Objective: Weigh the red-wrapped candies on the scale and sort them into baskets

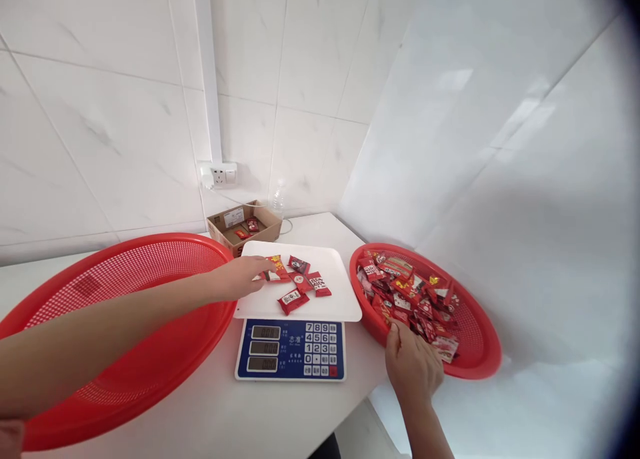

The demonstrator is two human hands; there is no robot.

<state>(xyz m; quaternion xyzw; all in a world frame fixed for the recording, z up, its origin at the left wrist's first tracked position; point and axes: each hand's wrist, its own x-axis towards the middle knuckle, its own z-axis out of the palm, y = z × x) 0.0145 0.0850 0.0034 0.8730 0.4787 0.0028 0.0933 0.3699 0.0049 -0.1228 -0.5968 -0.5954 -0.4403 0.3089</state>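
Note:
My left hand reaches across the big red basket to the white tray of a digital scale. Its fingers pinch a red candy packet at the tray's left side. Several more red packets lie on the tray. My right hand rests on the near rim of a smaller red basket heaped with red wrapped candies, its fingers curled among them.
A small cardboard box with a few red packets stands behind the scale by the tiled wall. A wall socket and a clear plastic bottle are at the back. The white table edge runs near my right wrist.

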